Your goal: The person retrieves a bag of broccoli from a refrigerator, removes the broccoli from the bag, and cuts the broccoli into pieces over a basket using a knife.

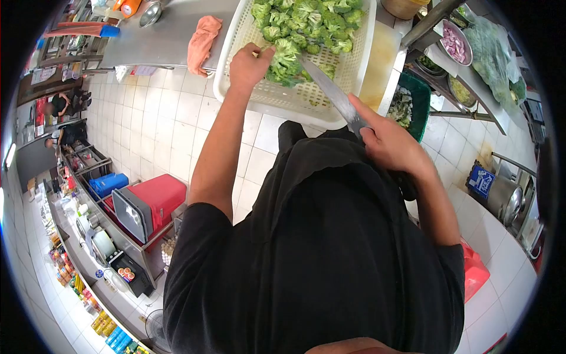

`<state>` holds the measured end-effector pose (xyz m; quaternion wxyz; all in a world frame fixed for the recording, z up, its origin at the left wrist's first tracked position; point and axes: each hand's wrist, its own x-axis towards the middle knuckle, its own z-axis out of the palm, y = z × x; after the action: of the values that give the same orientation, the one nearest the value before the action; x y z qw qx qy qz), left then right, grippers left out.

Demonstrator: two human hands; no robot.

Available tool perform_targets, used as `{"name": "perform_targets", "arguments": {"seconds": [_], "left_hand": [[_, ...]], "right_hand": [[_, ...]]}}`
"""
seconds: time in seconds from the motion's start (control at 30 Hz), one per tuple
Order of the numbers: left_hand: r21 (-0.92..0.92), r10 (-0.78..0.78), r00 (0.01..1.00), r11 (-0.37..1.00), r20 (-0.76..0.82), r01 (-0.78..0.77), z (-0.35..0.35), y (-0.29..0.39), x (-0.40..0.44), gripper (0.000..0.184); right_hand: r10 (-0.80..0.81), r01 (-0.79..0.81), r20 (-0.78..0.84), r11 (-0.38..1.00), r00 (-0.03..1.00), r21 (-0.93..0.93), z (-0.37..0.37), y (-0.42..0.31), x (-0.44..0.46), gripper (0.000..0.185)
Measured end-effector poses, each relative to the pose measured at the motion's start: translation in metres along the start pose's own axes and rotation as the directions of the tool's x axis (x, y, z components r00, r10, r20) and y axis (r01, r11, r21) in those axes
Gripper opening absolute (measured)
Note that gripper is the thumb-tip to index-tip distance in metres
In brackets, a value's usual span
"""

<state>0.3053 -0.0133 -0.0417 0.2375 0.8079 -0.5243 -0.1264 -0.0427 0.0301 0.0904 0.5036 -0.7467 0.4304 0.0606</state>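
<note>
My left hand [250, 65] is closed, its fingers and thumb gripping a large broccoli head [285, 56] over the near side of a white plastic basket [364, 65]. My right hand [392, 141] is wrapped around the handle of a kitchen knife [331, 87], and the handle is mostly hidden by the fingers. The blade slants up and left, its tip beside the held broccoli; whether it touches cannot be told. Many cut broccoli florets [321, 23] lie in the far part of the basket, with small green bits on its perforated floor.
An orange cloth [204, 44] lies on the metal counter [159, 41] to the left. Right of the basket are a cutting board [380, 65] and a green bin [420, 109] with vegetable scraps. A bowl of sliced onion [455, 44] stands further right. Two people appear far left.
</note>
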Motion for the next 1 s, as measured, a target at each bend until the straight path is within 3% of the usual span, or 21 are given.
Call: {"name": "perform_targets", "arguments": {"seconds": [0.13, 0.23, 0.33, 0.5, 0.6, 0.9, 1.0], "left_hand": [[0.034, 0.223, 0.961, 0.975, -0.163, -0.221, 0.013, 0.000, -0.017, 0.045], [-0.113, 0.045, 0.999, 0.993, -0.017, -0.046, 0.014, 0.006, -0.028, 0.045], [-0.176, 0.021, 1.000, 0.984, -0.016, -0.024, 0.019, 0.005, -0.033, 0.045], [-0.222, 0.032, 0.997, 0.975, 0.069, -0.016, 0.017, 0.000, -0.032, 0.043], [-0.231, 0.032, 0.994, 0.973, 0.108, -0.007, 0.014, -0.002, -0.031, 0.043], [-0.248, 0.076, 0.988, 0.968, 0.132, -0.041, 0.013, 0.002, -0.033, 0.043], [-0.248, 0.091, 0.984, 0.967, 0.151, -0.051, 0.012, 0.004, -0.033, 0.042]], "right_hand": [[-0.076, 0.078, -0.075, 0.996, 0.994, 0.033, 0.008, 0.015, 0.006, 0.069], [-0.070, 0.071, -0.060, 0.997, 0.996, 0.004, 0.010, 0.014, 0.010, 0.068], [-0.061, 0.060, -0.043, 0.998, 0.997, -0.026, 0.010, 0.010, 0.016, 0.068], [-0.079, 0.077, -0.050, 0.996, 0.996, -0.052, 0.007, 0.008, 0.024, 0.069], [-0.168, 0.164, -0.082, 0.985, 0.982, -0.061, 0.010, 0.018, 0.031, 0.068], [-0.158, 0.152, -0.075, 0.984, 0.985, -0.088, 0.008, 0.010, 0.039, 0.066], [-0.026, 0.031, 0.042, 0.994, 0.999, -0.103, -0.008, -0.007, 0.038, 0.065]]}}
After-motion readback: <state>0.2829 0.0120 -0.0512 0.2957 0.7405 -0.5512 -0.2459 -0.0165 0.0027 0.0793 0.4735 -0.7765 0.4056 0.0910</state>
